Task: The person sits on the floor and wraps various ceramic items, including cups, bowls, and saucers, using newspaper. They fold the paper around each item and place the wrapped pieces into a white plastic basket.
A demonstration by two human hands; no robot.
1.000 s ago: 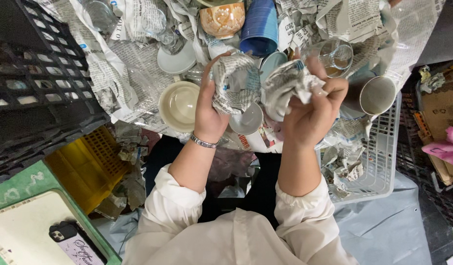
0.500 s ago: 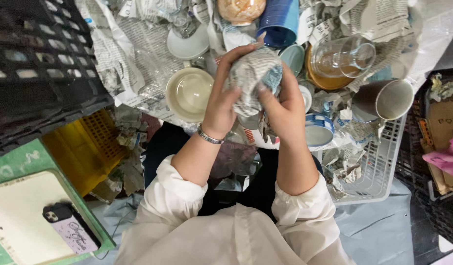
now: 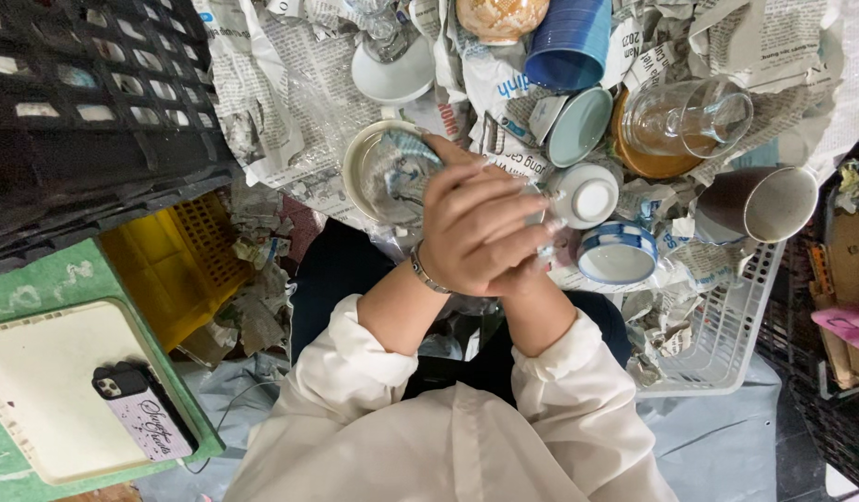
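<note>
Both hands are stacked over the middle of the pile. My left hand [image 3: 476, 228] lies on top, fingers curled round, bracelet [image 3: 428, 271] at the wrist. My right hand [image 3: 530, 270] sits under it, mostly covered; only its fingertips show at the right edge. Can't tell what the right hand holds, or whether it is clenched. Left hand looks wrapped over something, but the thing itself is hidden, so I can't say what it grips.

Paper-wrapped bundle [image 3: 397, 172] sits in the cream bowl [image 3: 355, 177], just left of my left fingertips, touching or nearly touching them. Can't tell which.

Just right of the hands: a small white cup [image 3: 588, 197], upside down on the newspaper [image 3: 290, 84]. Below it a blue-and-white bowl [image 3: 618, 253]. Above it a pale blue saucer [image 3: 578, 125] standing on edge. Further right a glass pitcher [image 3: 690, 116] lies on its side over an amber plate [image 3: 634, 158]. Brown mug [image 3: 759, 200] on its side at the right edge, over the white basket [image 3: 727, 325].

Top of the view: blue cup [image 3: 569, 42], patterned orange bowl [image 3: 499, 17], white saucer [image 3: 392, 79].

Left: black crate [image 3: 85, 112], yellow crate [image 3: 169, 270] below it, then a green tray [image 3: 39, 288] with a phone [image 3: 141, 423] lying on it.
</note>
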